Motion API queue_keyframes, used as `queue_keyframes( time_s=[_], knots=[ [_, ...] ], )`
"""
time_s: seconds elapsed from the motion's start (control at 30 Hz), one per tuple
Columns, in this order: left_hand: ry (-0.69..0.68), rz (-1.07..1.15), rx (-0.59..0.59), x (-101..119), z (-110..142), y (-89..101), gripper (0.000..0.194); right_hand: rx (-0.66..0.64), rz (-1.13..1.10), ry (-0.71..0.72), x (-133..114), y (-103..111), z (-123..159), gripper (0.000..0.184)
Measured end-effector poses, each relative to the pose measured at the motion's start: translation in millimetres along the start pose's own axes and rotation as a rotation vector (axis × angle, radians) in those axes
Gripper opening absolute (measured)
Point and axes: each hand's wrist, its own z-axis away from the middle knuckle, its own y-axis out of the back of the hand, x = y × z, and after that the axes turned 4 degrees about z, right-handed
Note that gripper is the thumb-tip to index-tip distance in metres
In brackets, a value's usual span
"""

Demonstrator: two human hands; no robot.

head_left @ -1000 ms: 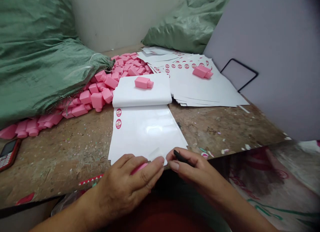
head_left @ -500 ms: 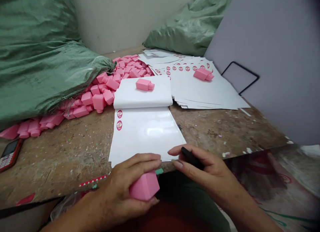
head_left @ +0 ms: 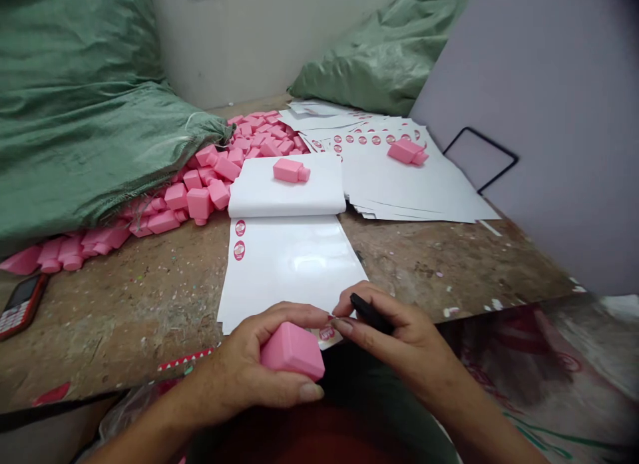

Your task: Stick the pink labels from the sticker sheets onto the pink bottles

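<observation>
Basically, head view: left hand (head_left: 244, 365) gripped a pink plastic bottle (head_left: 292, 351) by the near edge of a worn workbench (head_left: 124, 304); right hand (head_left: 399, 334) pinched a black tool (head_left: 368, 313) at a white label sheet's (head_left: 289, 271) near end.

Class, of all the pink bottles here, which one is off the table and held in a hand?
The pink bottle in the left hand: it alone is held, while the others lie on the label sheets or in the heap.

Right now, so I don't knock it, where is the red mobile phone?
The red mobile phone lies at the left edge of the workbench in the head view, just below the heap of pink plastic bottles.
</observation>
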Motion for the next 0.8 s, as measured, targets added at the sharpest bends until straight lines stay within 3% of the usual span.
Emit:
queue_keyframes(
  time_s=[0.2, 0.3, 0.4, 0.6, 0.73, 0.8],
  knots=[
    [0.148, 0.086, 0.029, 3, -1, 1.0, 0.058, 0.0, 0.012, -0.007, 0, 1, -1, 0.017],
    [0.172, 0.159, 0.128, 7, -2, -1.9, 0.057, 0.112, 0.006, -0.001, 5, 5, 0, 0.018],
    [0.211, 0.299, 0.153, 13, -2, -7.6, 0.058, 0.202, -0.027, -0.061, 12, 9, 0, 0.02],
    [0.206, 0.339, 0.108, 13, -5, -11.1, 0.061, -0.026, -0.149, -0.187, 20, 9, -2, 0.031],
    [0.209, 0.299, 0.073, 6, -6, -8.2, 0.064, -0.017, -0.078, -0.145, 16, 5, -3, 0.024],
    [0.142, 0.198, 0.09, 4, -8, -9.2, 0.059, 0.014, -0.016, -0.103, 12, 3, -3, 0.022]
  ],
)
